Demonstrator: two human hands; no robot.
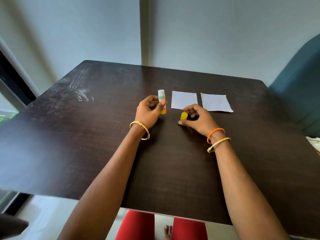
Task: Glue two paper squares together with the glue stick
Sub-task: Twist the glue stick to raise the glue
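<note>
The right hand point(195, 118) sits nearest, its fingers curled and pinching the yellow cap point(183, 116) low over the table point(86, 135); whether the cap touches the wood I cannot tell. A little farther off and to the left, the left hand point(147, 111) grips the glue stick point(162, 101), thumb and fingers clamped round the lower half of the tube. The tube stands nearly upright, long axis vertical, its white open end up and pointing away from the table, its yellow base just below the thumb. So the cap is off, and that looks like the only step done. Beyond the fingertips the two squares lie flat and bare: the near square point(184, 99) just past the right hand's fingers, the far square point(216, 102) beside it to the right, a strip of table between them, not touching. No glue shows on either. Still to do, I judge: tip the stick down, rub one square, lay the other on top and press.
</note>
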